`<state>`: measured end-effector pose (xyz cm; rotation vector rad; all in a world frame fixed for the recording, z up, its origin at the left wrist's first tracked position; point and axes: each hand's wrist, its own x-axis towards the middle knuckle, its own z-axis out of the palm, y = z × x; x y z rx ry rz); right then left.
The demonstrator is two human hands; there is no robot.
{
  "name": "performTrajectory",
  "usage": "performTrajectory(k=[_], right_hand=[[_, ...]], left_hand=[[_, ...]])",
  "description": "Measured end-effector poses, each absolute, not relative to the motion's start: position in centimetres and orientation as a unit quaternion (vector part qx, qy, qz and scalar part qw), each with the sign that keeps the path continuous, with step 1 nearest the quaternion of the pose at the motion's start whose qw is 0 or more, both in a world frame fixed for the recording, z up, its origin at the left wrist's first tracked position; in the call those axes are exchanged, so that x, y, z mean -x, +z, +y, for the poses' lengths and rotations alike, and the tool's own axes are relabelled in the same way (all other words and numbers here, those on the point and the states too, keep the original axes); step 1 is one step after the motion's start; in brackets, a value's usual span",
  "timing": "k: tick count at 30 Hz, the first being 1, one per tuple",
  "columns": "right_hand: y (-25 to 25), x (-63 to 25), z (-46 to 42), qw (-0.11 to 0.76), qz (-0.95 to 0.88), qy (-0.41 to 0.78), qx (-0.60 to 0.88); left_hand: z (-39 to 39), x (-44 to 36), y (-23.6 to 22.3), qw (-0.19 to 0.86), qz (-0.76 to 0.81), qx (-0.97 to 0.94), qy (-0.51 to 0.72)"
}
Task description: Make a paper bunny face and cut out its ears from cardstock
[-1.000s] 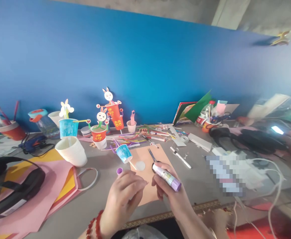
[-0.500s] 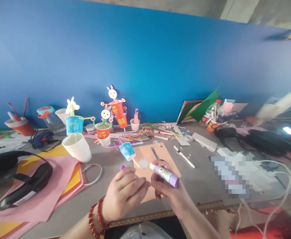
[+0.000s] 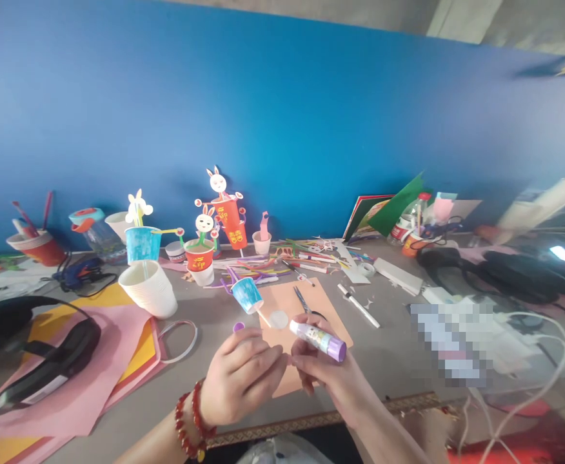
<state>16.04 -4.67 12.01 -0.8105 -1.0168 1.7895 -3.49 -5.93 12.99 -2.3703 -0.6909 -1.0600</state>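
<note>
My right hand (image 3: 328,374) is closed around a purple-ended glue stick (image 3: 317,339), holding it slanted above a tan paper sheet (image 3: 306,325). My left hand (image 3: 241,380), a red bead bracelet on its wrist, has its fingers pinched together right beside the right hand's fingertips; what it pinches is too small to name. The purple glue cap (image 3: 238,327) lies on the table just beyond the left hand. A tipped blue paper cup on a stick (image 3: 246,294), a white paper disc (image 3: 278,318) and scissors (image 3: 302,300) lie on or beside the tan sheet.
Paper-cup bunny crafts (image 3: 213,225), a stack of white cups (image 3: 149,289), pink and yellow paper (image 3: 93,361), black headphones (image 3: 31,348) and a glue gun (image 3: 77,274) fill the left. Straws, a white marker (image 3: 358,305), bottles, cables and a power strip crowd the right. A blue wall backs the table.
The view has shifted a little to the right and down. Both hands have drawn closer together, with the glue stick tip now near the left fingertips.
</note>
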Motion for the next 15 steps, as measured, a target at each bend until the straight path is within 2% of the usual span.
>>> performTrajectory(k=[11, 15], right_hand=[[11.7, -15.8, -4.4, 0.451, -0.438, 0.708, 0.321], [10.7, -16.0, -2.8, 0.463, -0.510, 0.632, 0.355]], left_hand=[[-5.9, 4.5, 12.4, 0.200, -0.245, 0.870, -0.378], [-5.3, 5.2, 11.8, 0.151, -0.297, 0.856, -0.396]])
